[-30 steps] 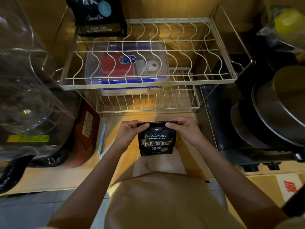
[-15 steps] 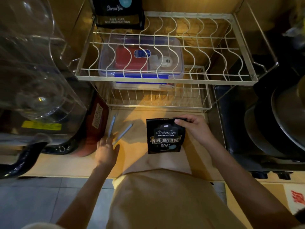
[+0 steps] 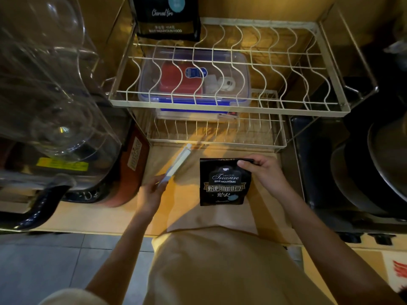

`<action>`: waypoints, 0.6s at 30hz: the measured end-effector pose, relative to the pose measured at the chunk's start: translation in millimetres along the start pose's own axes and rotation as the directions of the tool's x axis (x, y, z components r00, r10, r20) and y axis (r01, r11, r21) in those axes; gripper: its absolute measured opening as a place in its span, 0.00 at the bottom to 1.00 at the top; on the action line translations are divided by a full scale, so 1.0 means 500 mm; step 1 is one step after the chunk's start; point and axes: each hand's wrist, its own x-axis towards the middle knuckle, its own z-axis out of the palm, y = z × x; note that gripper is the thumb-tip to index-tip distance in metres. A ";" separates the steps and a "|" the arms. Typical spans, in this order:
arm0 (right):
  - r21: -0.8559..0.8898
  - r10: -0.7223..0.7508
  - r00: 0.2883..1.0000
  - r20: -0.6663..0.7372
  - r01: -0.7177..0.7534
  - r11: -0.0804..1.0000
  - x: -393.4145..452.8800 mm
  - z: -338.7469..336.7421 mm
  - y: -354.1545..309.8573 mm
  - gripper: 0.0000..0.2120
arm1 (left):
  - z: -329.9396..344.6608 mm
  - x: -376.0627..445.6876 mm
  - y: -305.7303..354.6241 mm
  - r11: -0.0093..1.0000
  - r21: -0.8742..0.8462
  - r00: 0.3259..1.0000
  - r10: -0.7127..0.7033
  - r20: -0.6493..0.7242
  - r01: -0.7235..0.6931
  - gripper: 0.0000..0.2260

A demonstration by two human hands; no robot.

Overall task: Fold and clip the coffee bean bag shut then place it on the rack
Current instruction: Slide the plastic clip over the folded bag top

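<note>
A small black coffee bean bag (image 3: 223, 186) lies flat on the wooden counter in front of me, its top edge folded over. My right hand (image 3: 263, 170) pinches that folded top at the bag's upper right corner. To the left, my left hand (image 3: 152, 192) grips the near end of a long pale-blue bag clip (image 3: 178, 164), which is lifted and angled up and to the right, blurred by motion. The two-tier wire rack (image 3: 224, 107) stands just behind the bag.
A second, larger black coffee bag (image 3: 167, 18) stands at the upper tier's back left. A clear lidded box (image 3: 193, 78) sits under the upper tier. A glass jug and appliance (image 3: 50, 102) crowd the left; dark pans on a stove (image 3: 374, 168) fill the right.
My left hand left the bag's top, reached to the clip lying at the left, and now holds it lifted off the counter. My right hand keeps the fold pinched.
</note>
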 end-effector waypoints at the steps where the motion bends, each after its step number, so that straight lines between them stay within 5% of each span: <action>1: -0.003 -0.001 1.000 0.002 0.001 1.000 0.000 0.000 0.001 0.10 | -0.005 -0.003 0.018 0.995 -0.097 0.999 0.002 0.050 0.003 0.10; 3: 0.003 -0.002 1.000 0.002 0.002 1.000 -0.001 -0.003 0.004 0.09 | -0.012 -0.015 0.058 0.981 -0.189 0.985 0.074 0.155 -0.044 0.09; 10: 0.028 -0.001 1.000 0.006 0.001 1.000 0.001 -0.004 0.008 0.06 | -0.014 -0.026 0.160 0.951 -0.048 0.857 0.298 0.420 -0.307 0.09; 18: 0.023 0.013 1.000 0.002 -0.013 1.000 0.000 -0.003 0.011 0.13 | 0.021 0.001 0.198 0.954 -0.154 0.795 0.300 0.527 -0.257 0.18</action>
